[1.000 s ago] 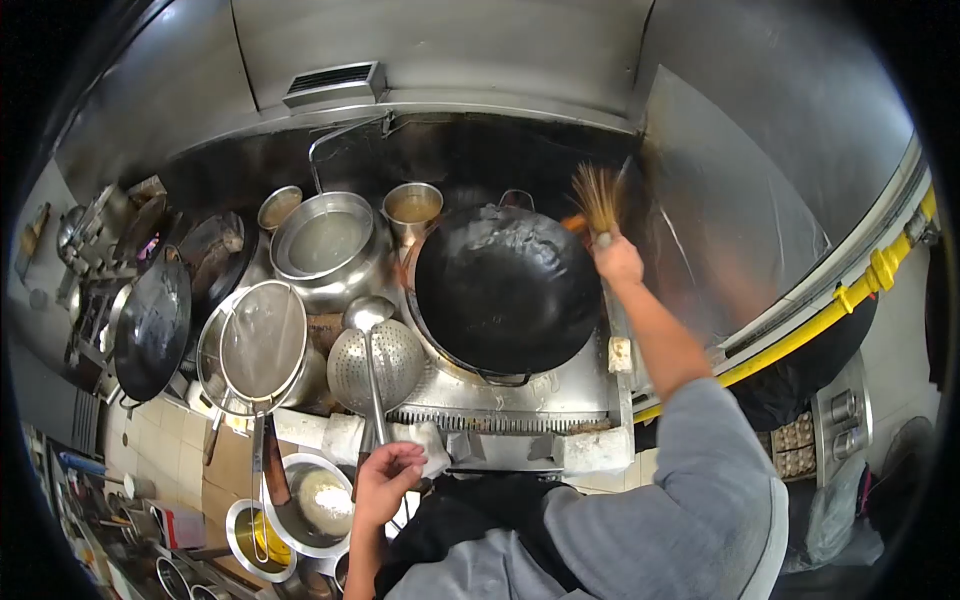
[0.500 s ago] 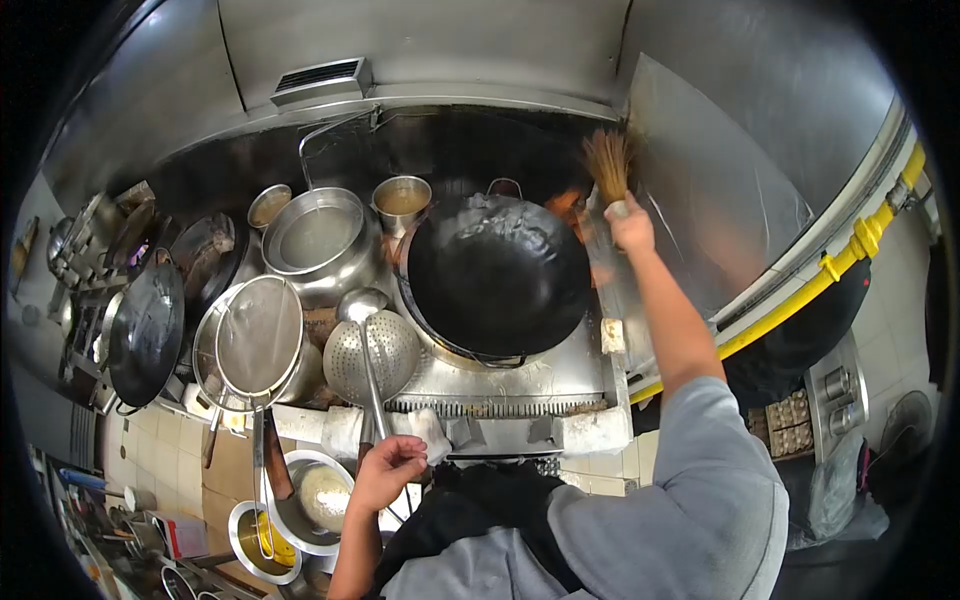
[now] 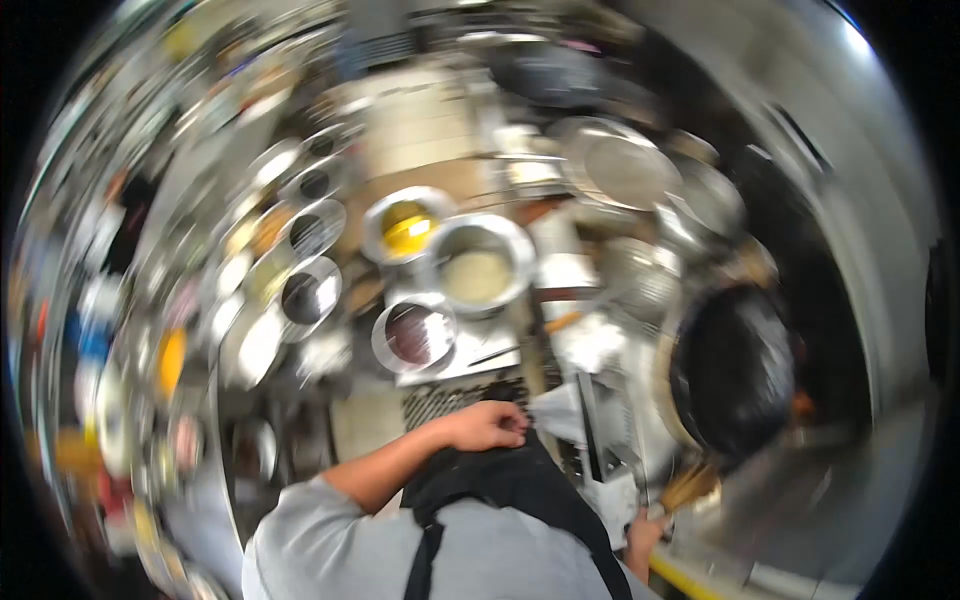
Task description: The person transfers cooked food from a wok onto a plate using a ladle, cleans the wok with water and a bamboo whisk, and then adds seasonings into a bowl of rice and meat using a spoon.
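Observation:
My right hand (image 3: 645, 530), low at the right by the stove's end, is wrapped round the bound grip of a bamboo wok brush (image 3: 690, 487). The brush's bristles point right, just below a large black wok (image 3: 735, 370) on the stove. In front of my black apron (image 3: 500, 468), my left hand (image 3: 488, 426) is closed with fingers curled, and I see nothing in it. Beyond it stand a metal pot of dark reddish contents (image 3: 413, 336), a wide bowl of pale liquid (image 3: 477, 272) and a bowl of yellow liquid (image 3: 407, 228). Motion blurs the edges.
A perforated ladle (image 3: 642, 280) and a round mesh strainer (image 3: 618, 168) lie along the stove. On the left, a counter holds several metal containers (image 3: 311, 294). A yellow pipe (image 3: 680, 578) runs at the bottom right.
The view has swung left, bringing the left counter and bowls into the middle. My right hand, still holding the brush, now appears low at the right; my left hand is in front of the apron.

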Available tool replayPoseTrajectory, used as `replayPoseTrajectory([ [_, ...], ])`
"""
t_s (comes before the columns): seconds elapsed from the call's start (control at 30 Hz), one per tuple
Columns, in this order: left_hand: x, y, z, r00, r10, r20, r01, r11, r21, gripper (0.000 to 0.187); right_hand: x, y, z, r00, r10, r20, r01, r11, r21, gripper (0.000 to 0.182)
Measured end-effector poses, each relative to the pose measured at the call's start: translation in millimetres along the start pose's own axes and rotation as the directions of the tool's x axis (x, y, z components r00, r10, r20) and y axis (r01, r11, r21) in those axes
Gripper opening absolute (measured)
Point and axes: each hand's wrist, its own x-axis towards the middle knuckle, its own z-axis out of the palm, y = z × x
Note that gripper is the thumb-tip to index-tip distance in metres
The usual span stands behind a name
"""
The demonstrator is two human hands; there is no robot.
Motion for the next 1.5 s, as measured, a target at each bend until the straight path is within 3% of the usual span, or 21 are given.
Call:
replayPoseTrajectory([
  [0.03,-22.7,-2.2,12.9,0.997,-0.021,-0.069,0.021,1.0,0.001,0.039,28.2,32.9,5.2,0.977,-0.137,0.164,0.147,0.988,-0.051,0.075],
  [0.07,-44.2,-5.1,22.2,0.99,-0.04,-0.134,0.041,0.999,0.005,0.04,7.2,-14.4,-30.2,0.951,-0.059,0.303,0.181,0.902,-0.391,0.069],
  [0.17,-110.9,-27.7,48.6,0.922,-0.105,-0.373,0.067,0.991,-0.114,0.038,-21.7,-71.0,-66.0,0.799,-0.515,0.309,0.592,0.587,-0.552,0.072],
  [0.2,-131.4,-37.6,55.8,0.872,-0.204,-0.446,0.168,0.979,-0.118,0.037,-29.1,-88.2,-70.0,0.661,-0.695,0.283,0.687,0.411,-0.599,0.077],
  [0.27,-155.8,-75.3,73.4,0.714,-0.396,-0.578,0.279,0.917,-0.283,0.036,-8.5,-102.7,-47.0,0.207,-0.977,0.051,0.939,0.184,-0.291,0.066],
  [0.3,-178.0,-94.7,78.7,0.62,-0.448,-0.645,0.385,0.889,-0.247,0.036,-25.0,-122.4,-42.7,0.14,-0.988,0.068,0.956,0.117,-0.27,0.066],
  [0.37,-209.8,-141.0,88.1,0.483,-0.498,-0.72,0.486,0.837,-0.253,0.036,-63.4,-172.2,-40.3,0.361,-0.75,0.554,0.927,0.223,-0.301,0.064],
  [0.43,-237.1,-205.7,110.1,0.087,-0.467,-0.88,0.376,0.834,-0.405,0.036,-48.9,-188.3,5.9,0.251,-0.679,0.69,0.968,0.189,-0.165,0.068],
  [0.47,-264.0,-207.7,117.2,0.054,-0.479,-0.876,0.36,0.828,-0.43,0.036,-47.8,-195.6,23.4,0.169,-0.572,0.803,0.976,0.213,-0.053,0.072],
  [0.5,-293.2,-204.8,123.3,0.007,-0.558,-0.83,0.218,0.811,-0.544,0.035,-79.8,-204.6,18.8,0.048,-0.629,0.776,0.994,0.106,0.024,0.077],
  [0.53,-318.2,-208.4,133.1,-0.017,-0.633,-0.774,0.067,0.772,-0.633,0.034,-102.7,-213.8,23.8,0.032,-0.625,0.78,0.997,0.079,0.022,0.077],
  [0.63,-385.2,-247.3,164.9,-0.242,-0.662,-0.71,-0.17,0.749,-0.641,0.032,-159.7,-244.9,52.3,-0.014,-0.47,0.882,0.999,-0.042,-0.007,0.069],
  [0.67,-410.8,-254.1,176.9,-0.321,-0.668,-0.672,-0.281,0.745,-0.606,0.033,-172.0,-254.0,68.8,-0.095,-0.467,0.879,0.988,-0.153,0.025,0.069],
  [0.8,-516.3,-265.9,212.8,-0.556,-0.687,-0.468,-0.426,0.719,-0.55,0.03,-271.3,-307.9,90.1,-0.212,-0.451,0.867,0.958,-0.269,0.095,0.068],
  [0.87,-565.7,-292.0,225.7,-0.709,-0.619,-0.338,-0.389,0.743,-0.545,0.028,-314.5,-325.5,102.8,-0.273,-0.518,0.811,0.954,-0.252,0.16,0.064],
  [0.97,-625.4,-304.9,227.9,-0.772,-0.587,-0.244,-0.48,0.79,-0.381,0.023,-365.7,-341.7,117.4,-0.293,-0.511,0.808,0.954,-0.216,0.209,0.064],
  [1.07,-659.1,-257.1,215.2,-0.801,-0.557,-0.218,-0.428,0.788,-0.442,0.026,-403.6,-343.2,124.1,-0.372,-0.479,0.795,0.915,-0.335,0.227,0.064],
  [1.17,-683.6,-277.1,221.6,-0.857,-0.482,-0.182,-0.374,0.824,-0.425,0.028,-427.7,-342.6,133.6,-0.233,-0.295,0.927,0.937,-0.323,0.133,0.066],
  [1.3,-709.2,-305.3,238.7,-0.886,-0.462,-0.035,-0.403,0.806,-0.434,0.031,-434.8,-347.1,149.0,-0.241,-0.245,0.939,0.91,-0.394,0.13,0.067],
  [1.37,-722.1,-317.4,247.7,-0.763,-0.605,0.228,-0.646,0.728,-0.231,0.033,-436.0,-354.3,155.4,-0.212,-0.242,0.947,0.911,-0.399,0.102,0.069],
  [1.5,-743.9,-324.3,242.0,-0.684,-0.615,0.391,-0.701,0.703,-0.121,0.033,-429.6,-370.7,182.0,-0.214,-0.218,0.952,0.898,-0.428,0.104,0.069],
])
